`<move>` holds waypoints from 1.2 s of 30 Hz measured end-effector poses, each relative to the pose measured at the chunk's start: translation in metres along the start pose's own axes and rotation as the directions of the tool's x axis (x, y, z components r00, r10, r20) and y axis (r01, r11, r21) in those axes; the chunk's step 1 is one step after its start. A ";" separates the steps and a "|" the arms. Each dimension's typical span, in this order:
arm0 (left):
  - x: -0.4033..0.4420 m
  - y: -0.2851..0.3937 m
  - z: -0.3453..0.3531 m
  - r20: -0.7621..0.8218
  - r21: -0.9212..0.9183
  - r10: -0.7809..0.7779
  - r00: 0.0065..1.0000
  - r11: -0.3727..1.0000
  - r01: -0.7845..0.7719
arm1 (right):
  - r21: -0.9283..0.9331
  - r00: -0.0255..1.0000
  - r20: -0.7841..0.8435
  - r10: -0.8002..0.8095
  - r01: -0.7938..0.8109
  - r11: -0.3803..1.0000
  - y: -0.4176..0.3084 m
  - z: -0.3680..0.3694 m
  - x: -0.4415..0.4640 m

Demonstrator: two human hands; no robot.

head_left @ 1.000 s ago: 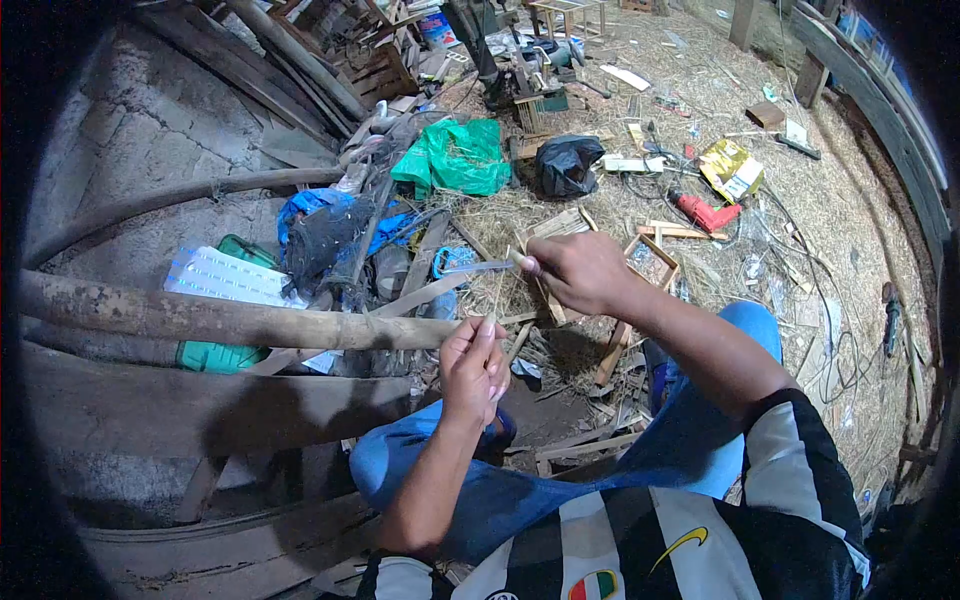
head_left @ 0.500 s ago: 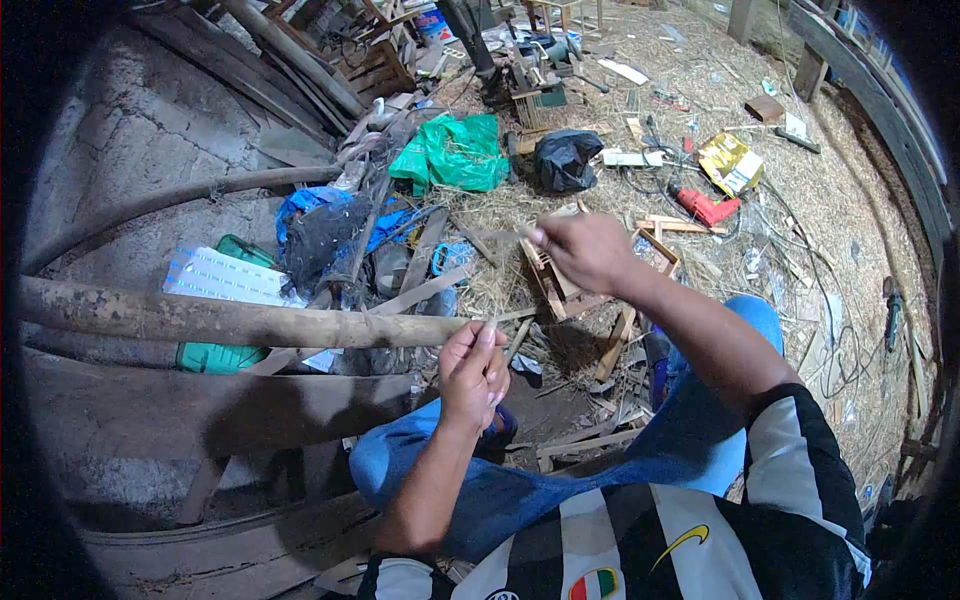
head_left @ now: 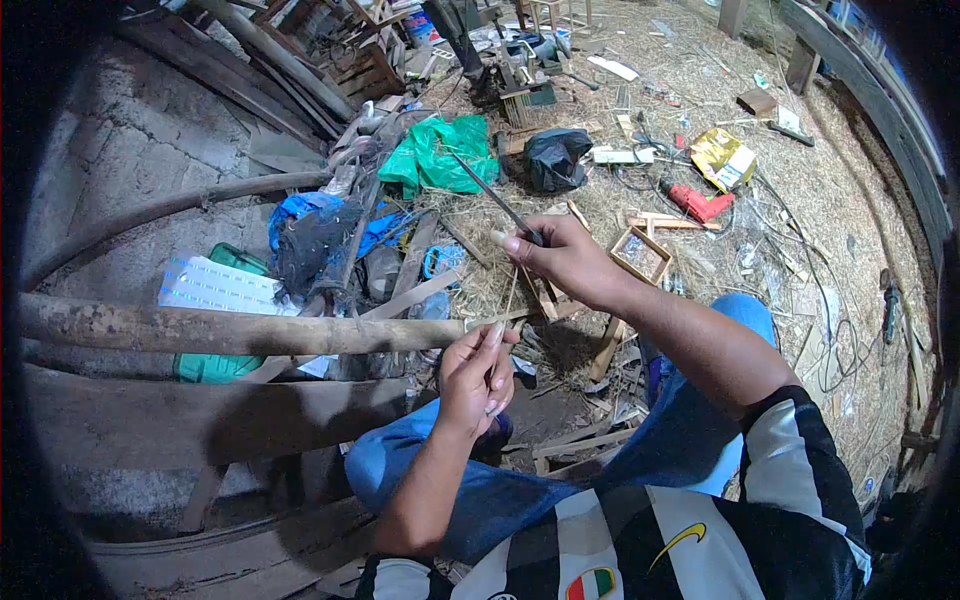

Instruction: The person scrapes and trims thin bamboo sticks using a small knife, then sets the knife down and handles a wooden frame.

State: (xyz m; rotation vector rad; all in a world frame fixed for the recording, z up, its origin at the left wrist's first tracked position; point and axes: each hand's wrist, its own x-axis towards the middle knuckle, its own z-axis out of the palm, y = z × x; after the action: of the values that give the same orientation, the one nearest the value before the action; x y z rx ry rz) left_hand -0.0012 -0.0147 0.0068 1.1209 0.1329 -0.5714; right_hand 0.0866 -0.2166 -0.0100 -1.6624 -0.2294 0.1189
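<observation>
My right hand [head_left: 568, 262] is closed round the dark handle of a knife [head_left: 490, 194], whose long narrow blade points up and to the left. Lower down, my left hand [head_left: 474, 376] pinches a thin light strip of wood or bamboo [head_left: 511, 296] that rises toward the right hand. Whether the strip touches the knife I cannot tell. A bamboo pole [head_left: 240, 328] ends just beside my left fingers. Beyond the hands, a small wooden frame [head_left: 620, 243] lies on the straw, and another slatted wooden piece is partly hidden under my right hand.
A green plastic bag [head_left: 440, 158] and a black bag [head_left: 557, 160] lie ahead. To the right are a red power drill [head_left: 700, 204], a yellow packet [head_left: 722, 160] and trailing cables. A wooden plank [head_left: 200, 415] runs along the left; wood scraps litter the straw-covered ground.
The knife blade, barely visible before, now points up and left as my right hand has turned and moved slightly left and down. My left hand stays nearly in place.
</observation>
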 end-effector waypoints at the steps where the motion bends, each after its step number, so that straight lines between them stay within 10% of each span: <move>1: 0.001 -0.001 -0.002 0.007 0.014 0.021 1.000 1.000 -0.021 | 0.002 1.000 -0.001 0.002 -0.002 1.000 0.000 -0.001 0.000; 10: 0.002 0.001 -0.002 -0.093 0.098 0.108 0.990 0.990 -0.099 | -0.588 0.943 -0.139 -0.301 0.166 0.792 -0.038 0.002 -0.029; 15: 0.002 0.000 -0.004 -0.108 0.069 0.175 0.979 0.983 -0.168 | -0.607 0.961 -0.129 -0.245 0.119 0.786 -0.039 0.011 -0.035; 21: 0.001 0.002 -0.002 -0.143 0.075 0.227 0.963 0.973 -0.218 | -0.683 0.878 0.175 -0.446 0.434 0.587 -0.027 0.030 -0.050; 36: -0.002 -0.002 0.000 -0.185 0.191 0.344 0.921 0.931 -0.310 | -0.750 0.922 0.070 -0.382 0.301 0.589 -0.021 0.010 -0.030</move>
State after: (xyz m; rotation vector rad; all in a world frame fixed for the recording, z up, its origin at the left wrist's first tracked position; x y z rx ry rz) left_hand -0.0044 -0.0147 0.0059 1.3260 0.0843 -0.1599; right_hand 0.0531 -0.2115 0.0083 -2.4148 -0.5841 -0.4207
